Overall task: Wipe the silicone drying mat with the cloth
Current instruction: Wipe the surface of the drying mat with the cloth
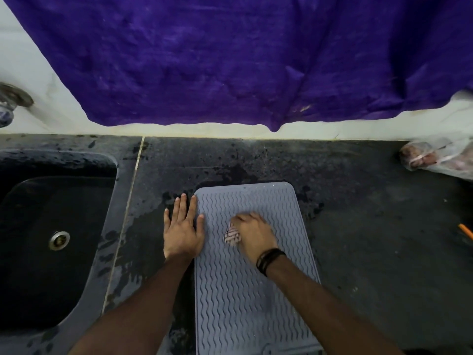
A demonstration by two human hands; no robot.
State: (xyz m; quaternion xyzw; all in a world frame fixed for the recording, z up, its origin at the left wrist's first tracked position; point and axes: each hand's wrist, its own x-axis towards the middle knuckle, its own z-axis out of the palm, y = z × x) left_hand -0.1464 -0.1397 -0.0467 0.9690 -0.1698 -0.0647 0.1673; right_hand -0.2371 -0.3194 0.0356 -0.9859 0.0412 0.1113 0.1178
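Taking the mat [256, 290] as my landmark. Far to its left sits the dark sink [38, 252], with wet patches on the counter [371, 239] between sink and mat. My left hand [183, 233] lies flat at the mat's left edge, fingers straight and slightly spread, thumb and forefinger on the mat, the rest on the counter; I judge it is pinning the mat down. On the mat's upper middle, my right hand [252, 233] has its fingers curled over the bunched cloth [232, 235], pressing it to the ribbed surface. Wiping looks under way, not finished: I can't tell which ribs are already clean, and pale specks show on the near half, so that stretch likely remains. Right of the mat, a plastic bag [440, 156] sits by the wall.
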